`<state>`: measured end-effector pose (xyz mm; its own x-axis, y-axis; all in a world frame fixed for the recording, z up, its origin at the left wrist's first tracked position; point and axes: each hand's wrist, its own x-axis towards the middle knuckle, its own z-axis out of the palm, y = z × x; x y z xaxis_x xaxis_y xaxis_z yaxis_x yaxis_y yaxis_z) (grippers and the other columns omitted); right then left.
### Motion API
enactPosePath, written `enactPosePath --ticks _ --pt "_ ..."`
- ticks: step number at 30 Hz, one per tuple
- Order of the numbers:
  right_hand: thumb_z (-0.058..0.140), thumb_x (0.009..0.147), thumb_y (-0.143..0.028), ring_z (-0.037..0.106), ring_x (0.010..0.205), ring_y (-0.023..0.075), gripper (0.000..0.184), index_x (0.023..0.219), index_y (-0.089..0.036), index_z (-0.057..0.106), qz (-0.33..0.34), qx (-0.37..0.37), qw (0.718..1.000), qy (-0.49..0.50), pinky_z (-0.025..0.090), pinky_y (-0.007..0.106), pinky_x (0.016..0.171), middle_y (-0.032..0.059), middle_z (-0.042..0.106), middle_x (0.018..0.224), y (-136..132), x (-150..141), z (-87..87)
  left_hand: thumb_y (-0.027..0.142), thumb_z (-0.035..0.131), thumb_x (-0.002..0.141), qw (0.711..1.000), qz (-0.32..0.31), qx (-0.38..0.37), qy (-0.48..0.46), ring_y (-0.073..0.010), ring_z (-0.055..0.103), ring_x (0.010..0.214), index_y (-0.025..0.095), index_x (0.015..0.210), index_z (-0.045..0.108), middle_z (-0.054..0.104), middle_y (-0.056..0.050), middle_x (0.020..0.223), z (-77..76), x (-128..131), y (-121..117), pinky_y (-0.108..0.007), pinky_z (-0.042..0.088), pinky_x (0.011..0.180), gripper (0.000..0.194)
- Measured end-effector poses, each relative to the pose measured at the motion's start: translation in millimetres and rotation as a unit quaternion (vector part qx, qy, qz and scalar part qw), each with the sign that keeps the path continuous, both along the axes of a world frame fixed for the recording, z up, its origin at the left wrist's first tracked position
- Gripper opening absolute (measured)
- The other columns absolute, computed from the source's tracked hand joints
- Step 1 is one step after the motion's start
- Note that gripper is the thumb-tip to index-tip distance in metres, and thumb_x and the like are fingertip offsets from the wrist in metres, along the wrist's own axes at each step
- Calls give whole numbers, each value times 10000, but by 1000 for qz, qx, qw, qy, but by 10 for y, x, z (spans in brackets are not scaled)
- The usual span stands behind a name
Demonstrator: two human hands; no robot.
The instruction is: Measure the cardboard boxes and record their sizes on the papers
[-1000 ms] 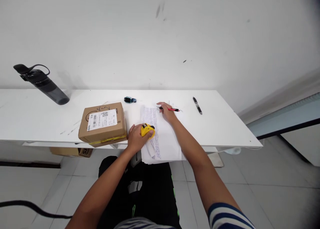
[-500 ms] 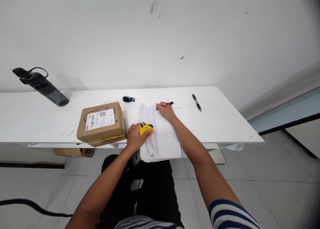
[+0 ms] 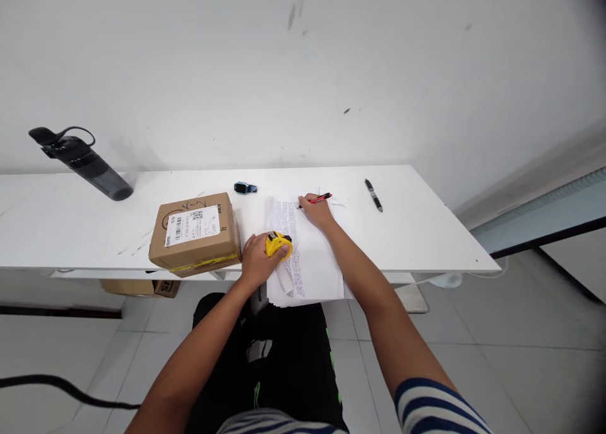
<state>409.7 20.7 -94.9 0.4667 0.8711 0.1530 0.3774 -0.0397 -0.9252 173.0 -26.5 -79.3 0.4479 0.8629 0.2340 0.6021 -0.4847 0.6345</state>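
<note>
My left hand (image 3: 258, 260) is closed around a small yellow tape measure (image 3: 278, 244), which rests on a stack of white paper (image 3: 315, 263) with a column of handwriting down its left side. My right hand (image 3: 316, 211) holds a red pen (image 3: 320, 199) in a writing grip, its tip on the top of the page. A brown cardboard box (image 3: 195, 234) with a white shipping label and yellow tape lies just left of my left hand.
All of this is on a white table (image 3: 411, 232) against a white wall. A dark water bottle (image 3: 83, 162) leans at the far left. A small blue and black device (image 3: 245, 187) and a black pen (image 3: 373, 195) lie near the back. Another cardboard box (image 3: 137, 287) sits under the table.
My right hand picked the red pen up off the table and brought it into a writing grip over the page. My left hand stayed on the tape measure.
</note>
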Motion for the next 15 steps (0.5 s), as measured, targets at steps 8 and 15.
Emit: enactPosePath --ticks 8,15 --pt "542 790 -430 389 582 125 330 567 -221 417 -4 9 1000 6 317 284 588 -51 392 542 5 5 -34 545 593 831 1000 12 -10 10 -288 623 1036 213 917 652 689 -84 931 50 -2 -28 -448 443 970 348" --pt "545 785 -426 403 592 130 320 573 -221 423 -10 3 1000 10 325 285 600 -48 404 545 -4 4 -33 530 594 835 1000 11 -8 11 -284 627 1019 208 914 652 693 -85 933 53 2 -31 -447 443 961 336"
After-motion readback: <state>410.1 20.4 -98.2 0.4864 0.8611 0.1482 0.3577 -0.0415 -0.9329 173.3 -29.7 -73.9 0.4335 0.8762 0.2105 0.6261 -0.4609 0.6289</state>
